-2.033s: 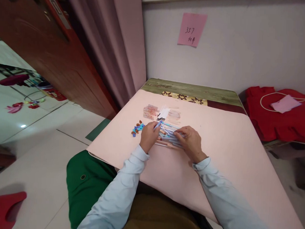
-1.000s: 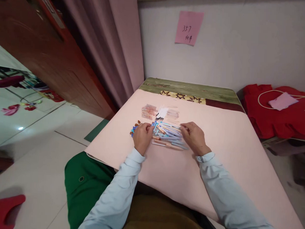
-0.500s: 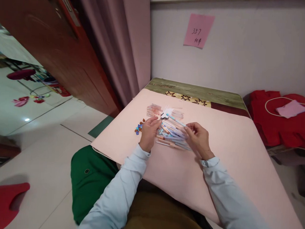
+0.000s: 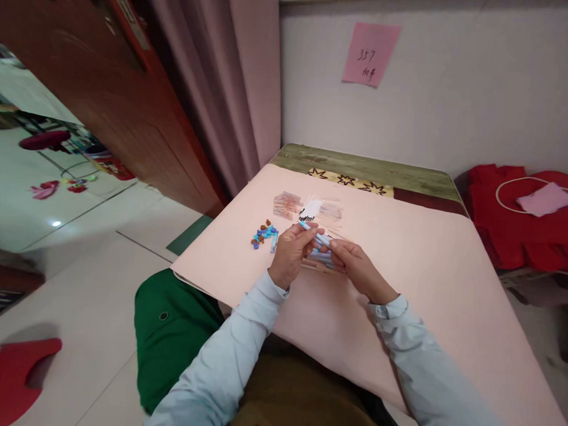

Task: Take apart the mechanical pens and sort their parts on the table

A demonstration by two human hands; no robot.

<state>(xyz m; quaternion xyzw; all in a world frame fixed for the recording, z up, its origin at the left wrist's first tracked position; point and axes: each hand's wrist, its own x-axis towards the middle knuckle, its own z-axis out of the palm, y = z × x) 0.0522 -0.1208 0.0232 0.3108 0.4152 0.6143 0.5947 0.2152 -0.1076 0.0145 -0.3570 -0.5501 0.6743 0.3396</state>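
A light blue pen [image 4: 321, 238] slants between my two hands above the table. Its upper left end is in the closed fingers of my left hand [image 4: 288, 253], and my right hand [image 4: 356, 266] pinches the other end. Beneath and behind the hands lies a pile of pens [image 4: 320, 256], mostly covered by them. Small blue and brown pieces [image 4: 264, 233], which look like pen caps, are heaped left of my left hand. White sticks with black tips [image 4: 311, 209], like refills, lie just beyond the hands. Clear-brownish tubes [image 4: 287, 205] are to their left, and paler tubes [image 4: 331, 212] to their right.
A pink cover [image 4: 430, 292] lies over the table, its patterned far edge against the wall. A pink note [image 4: 370, 54] hangs on the wall. Red fabric [image 4: 507, 233] sits at the right, a green stool [image 4: 168, 339] by the near left edge, and a wooden door [image 4: 142, 115] at the left.
My hands have come closer together, and the left one now closes on the pen's left end. The pen has come nearer to me. A blue piece now lies beside the small caps.
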